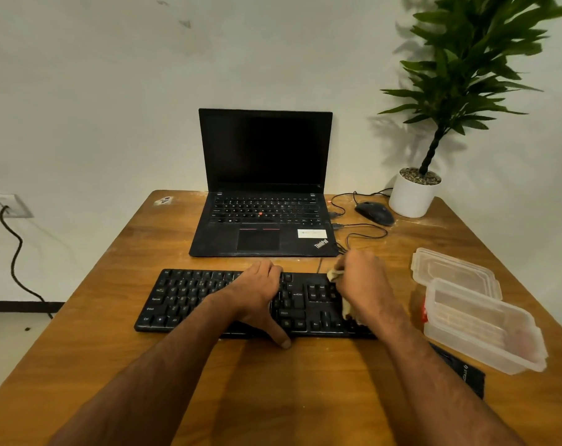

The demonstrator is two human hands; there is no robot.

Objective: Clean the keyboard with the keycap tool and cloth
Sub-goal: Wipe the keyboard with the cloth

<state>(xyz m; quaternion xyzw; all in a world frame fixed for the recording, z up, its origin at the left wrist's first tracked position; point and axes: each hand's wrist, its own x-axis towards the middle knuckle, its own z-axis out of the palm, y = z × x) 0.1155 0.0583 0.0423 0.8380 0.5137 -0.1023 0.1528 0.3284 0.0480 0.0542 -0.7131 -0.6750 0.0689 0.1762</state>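
Right-hand grip [360,278] closed around a pale cloth [334,272], bunched under the fingers and trailing down toward the wrist, pressed onto the right end of the black keyboard [189,297] over the number-pad area. Left-hand grip [260,291] not closed on anything: fingers laid over the far edge of the keyboard near its middle, thumb reaching down past the near edge onto the table [305,397], apparently bracing the board against sliding.

Keyboard lying across the table in front of an open laptop [263,188] with a dark screen, parallel to it and just nearer. Mouse [374,212] and a white plant pot [413,196] at the far right. Two clear plastic containers [476,323] stacked just right of the keyboard, with something red tucked at their left side, too hidden to name. Dark flat pouch [460,371] at the near right edge. Keycap tool not identifiable anywhere.

Step in hand, by the look of it: wiping with the cloth, working the right-hand block of keys. All visible keycaps seated, so whether pulling is done or yet to come cannot be told.

Next move likely calls for dragging the cloth along the rows toward the left, shifting the bracing hand out of its path first, with light pressure so fabric does not snag keycap edges.
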